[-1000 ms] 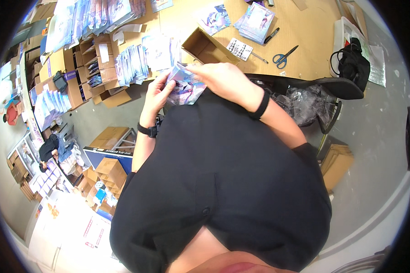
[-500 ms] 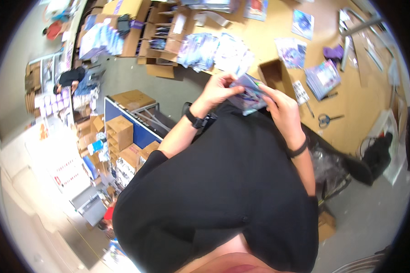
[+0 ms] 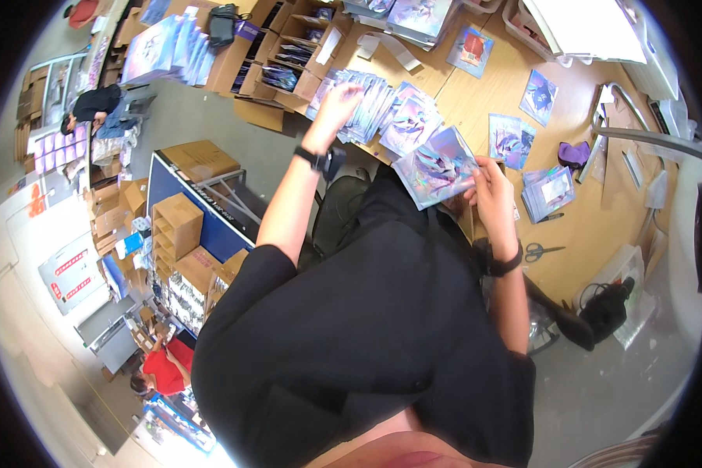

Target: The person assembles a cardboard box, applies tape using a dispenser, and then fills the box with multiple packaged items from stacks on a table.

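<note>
My right hand grips the right edge of a shiny, illustrated flat packet, thumb and fingers pinching it. The packet is tilted above my lap at the table's near edge, its purple and blue picture facing up. Over a long row of similar overlapping packets is my left hand, its fingers loosely bent, with nothing visible in them. Whether its fingertips touch the row is hard to see. Another fanned group of packets lies just right of that row.
A divided cardboard box filled with packets stands at the back left. On the right are a packet stack, blue-handled scissors and a purple object. Two people are farther off on the left.
My left hand has let go of the packet and moved left to the row on the table. The packet, now in my right hand alone, lies flatter with its picture showing.
</note>
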{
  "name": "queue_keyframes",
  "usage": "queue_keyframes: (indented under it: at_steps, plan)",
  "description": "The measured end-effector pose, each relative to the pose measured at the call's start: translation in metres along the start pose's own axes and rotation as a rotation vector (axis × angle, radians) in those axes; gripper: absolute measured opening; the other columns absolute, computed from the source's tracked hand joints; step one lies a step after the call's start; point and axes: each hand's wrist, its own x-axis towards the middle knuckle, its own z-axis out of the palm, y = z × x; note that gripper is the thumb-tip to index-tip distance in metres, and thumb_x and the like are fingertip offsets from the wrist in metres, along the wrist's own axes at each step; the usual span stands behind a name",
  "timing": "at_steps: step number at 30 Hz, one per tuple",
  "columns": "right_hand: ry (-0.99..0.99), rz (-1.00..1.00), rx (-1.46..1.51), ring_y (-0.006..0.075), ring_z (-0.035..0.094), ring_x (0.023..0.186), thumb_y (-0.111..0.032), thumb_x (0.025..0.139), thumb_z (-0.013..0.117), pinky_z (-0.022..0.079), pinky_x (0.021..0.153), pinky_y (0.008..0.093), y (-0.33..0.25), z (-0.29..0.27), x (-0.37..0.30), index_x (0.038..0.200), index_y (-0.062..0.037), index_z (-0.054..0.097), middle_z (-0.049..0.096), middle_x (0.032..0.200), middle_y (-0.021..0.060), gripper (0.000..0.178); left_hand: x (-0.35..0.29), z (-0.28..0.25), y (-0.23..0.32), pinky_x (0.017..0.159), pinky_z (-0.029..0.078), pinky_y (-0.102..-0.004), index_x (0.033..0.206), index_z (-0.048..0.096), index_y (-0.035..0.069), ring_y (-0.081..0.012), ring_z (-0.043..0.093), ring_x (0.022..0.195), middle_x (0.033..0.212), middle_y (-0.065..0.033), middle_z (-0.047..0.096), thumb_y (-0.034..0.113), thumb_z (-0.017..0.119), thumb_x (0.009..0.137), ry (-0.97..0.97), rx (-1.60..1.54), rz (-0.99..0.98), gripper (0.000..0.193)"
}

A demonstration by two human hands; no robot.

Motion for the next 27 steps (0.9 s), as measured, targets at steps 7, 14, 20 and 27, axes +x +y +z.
queue_keyframes:
  at_steps: [7,14,20,27]
  plan:
    - [-0.081,0.249,-0.141,0.0135,0.065,0.061,-0.012,0.103,0.062,0.049,0.058,0.0302,0.036,0.068,0.125,0.127,-0.0032,0.069,0.068,0.075,0.0091,0.027,0.205,-0.012,-0.070,0.118,0.042,-0.0436,0.132,0.072,0.002,-0.0370,0.053,0.142,0.142,-0.0280,0.063,0.032,0.071,0.093,0.120,0.402,0.173,0.049]
    - [0.057,0.237,-0.409,0.0344,0.075,0.085,-0.015,0.097,0.065,0.057,0.082,0.0442,0.141,0.119,0.224,0.117,-0.0090,0.077,0.076,0.090,0.0228,0.024,0.258,0.000,-0.063,0.094,0.060,-0.0414,0.149,0.053,-0.008,-0.0316,0.065,0.128,0.153,-0.0261,0.055,0.029,0.071,0.095,-0.176,0.208,-0.265,0.069]
    - [0.164,0.157,-0.625,0.0431,0.072,0.099,-0.014,0.096,0.065,0.055,0.092,0.0491,0.154,0.133,0.238,0.128,-0.0090,0.070,0.075,0.109,0.0249,0.033,0.248,-0.020,-0.076,0.105,0.055,-0.0382,0.136,0.069,-0.001,-0.0324,0.068,0.125,0.144,-0.0233,0.063,0.029,0.073,0.094,-0.027,0.330,0.101,0.051]
    - [-0.056,0.253,0.021,0.0188,0.073,0.100,-0.032,0.108,0.062,0.059,0.080,0.0307,0.047,0.113,0.211,0.139,-0.0080,0.062,0.073,0.114,0.0133,0.039,0.098,-0.052,0.045,0.100,0.057,-0.0390,0.126,0.073,0.005,-0.0310,0.069,0.120,0.130,-0.0117,0.070,0.005,0.065,0.094,-0.050,0.626,0.676,0.032]
